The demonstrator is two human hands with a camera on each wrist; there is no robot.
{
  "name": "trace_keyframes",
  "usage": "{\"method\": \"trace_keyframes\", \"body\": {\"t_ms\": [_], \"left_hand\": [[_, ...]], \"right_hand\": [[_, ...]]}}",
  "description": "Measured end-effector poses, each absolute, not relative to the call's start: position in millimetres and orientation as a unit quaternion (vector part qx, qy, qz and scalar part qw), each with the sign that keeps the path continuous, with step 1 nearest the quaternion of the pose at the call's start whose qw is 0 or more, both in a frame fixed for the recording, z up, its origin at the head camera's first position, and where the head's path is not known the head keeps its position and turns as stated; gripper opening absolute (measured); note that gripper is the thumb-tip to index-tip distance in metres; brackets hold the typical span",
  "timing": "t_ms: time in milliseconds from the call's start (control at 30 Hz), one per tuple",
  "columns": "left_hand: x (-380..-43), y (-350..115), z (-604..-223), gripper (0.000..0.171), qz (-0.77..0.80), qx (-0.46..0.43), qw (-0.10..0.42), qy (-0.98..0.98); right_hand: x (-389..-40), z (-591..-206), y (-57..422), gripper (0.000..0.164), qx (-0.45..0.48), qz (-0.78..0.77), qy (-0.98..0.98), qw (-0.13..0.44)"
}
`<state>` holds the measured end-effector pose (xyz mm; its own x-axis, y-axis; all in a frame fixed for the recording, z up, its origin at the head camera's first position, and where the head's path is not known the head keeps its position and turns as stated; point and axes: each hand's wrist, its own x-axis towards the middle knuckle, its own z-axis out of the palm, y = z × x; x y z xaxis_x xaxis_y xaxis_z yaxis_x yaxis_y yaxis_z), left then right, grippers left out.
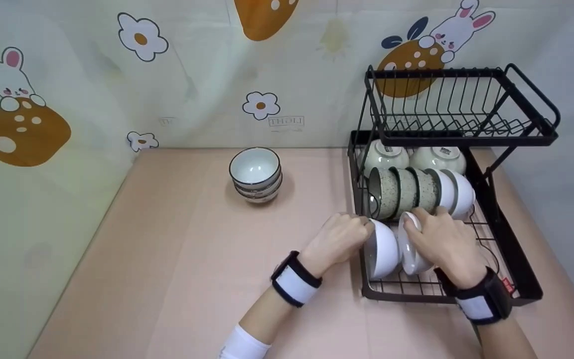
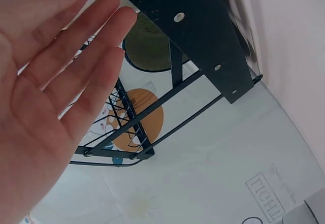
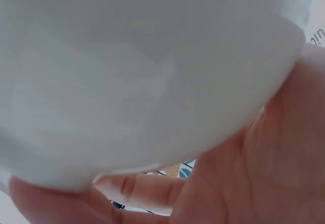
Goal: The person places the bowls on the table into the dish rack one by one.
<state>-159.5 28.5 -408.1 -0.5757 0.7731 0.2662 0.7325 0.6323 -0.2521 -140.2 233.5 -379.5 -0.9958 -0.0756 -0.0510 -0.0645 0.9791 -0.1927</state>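
In the right hand, gripped at rim: white bowl; on edge in black rack; mouth leftward, rim near upright; left of grip: left hand, relaxed, straightish fingers shown only by left wrist view

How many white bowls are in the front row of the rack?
2: one white bowl beside the left hand, another held by the right hand. More may be hidden.
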Motion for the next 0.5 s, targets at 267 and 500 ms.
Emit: {"method": "trace_keyframes", "body": {"t_ms": [267, 500], "left_hand": [[-157, 38, -414, 0.018, 0.070, -0.437, 0.249, -0.862], [-156, 42, -418, 0.040, 0.088, -0.475, 0.279, -0.830]], "right_hand": [[-139, -380, 235, 0.055, -0.021, -0.071, 0.997, 0.033], [-143, -385, 234, 0.056, -0.035, -0.075, 0.995, 0.053]]}}
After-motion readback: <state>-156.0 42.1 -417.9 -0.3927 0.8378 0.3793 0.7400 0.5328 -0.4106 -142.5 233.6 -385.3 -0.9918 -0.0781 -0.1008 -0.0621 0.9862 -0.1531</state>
